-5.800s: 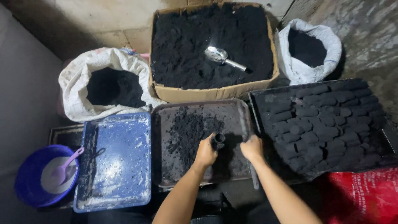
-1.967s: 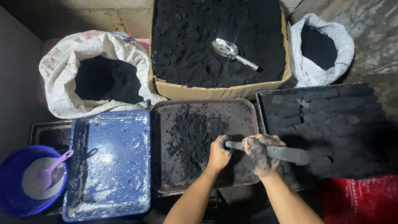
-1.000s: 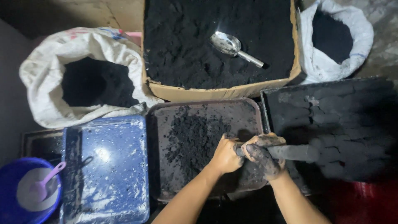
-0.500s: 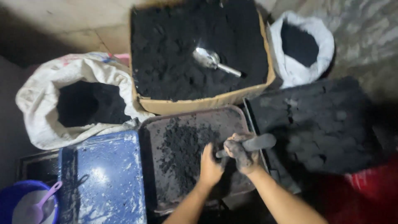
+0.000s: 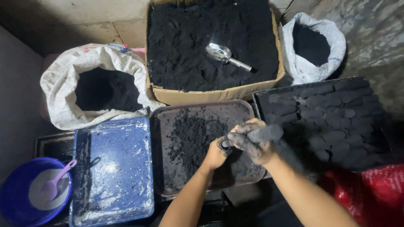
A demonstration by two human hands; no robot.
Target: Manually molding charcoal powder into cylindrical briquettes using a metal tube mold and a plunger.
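Dark cylindrical briquette (image 5: pixel 266 133) lay clamped in the soot-coated right hand (image 5: pixel 256 145), over the near right corner of the dark tray (image 5: pixel 160 159). Judged light but crumbly, of pressed black powder; best taken around its middle with a gentle, even grip. Left hand (image 5: pixel 216 153) was closed on a small tube-like mould (image 5: pixel 225 144) just beside the briquette's end; exact shape unclear. Loose powder (image 5: pixel 195 134) lay mid-tray. To the right, a black tray (image 5: pixel 265 98) carried rows of finished briquettes (image 5: pixel 332 120). Cardboard box (image 5: pixel 210 96) of powder with metal scoop (image 5: pixel 227 56) stood beyond.
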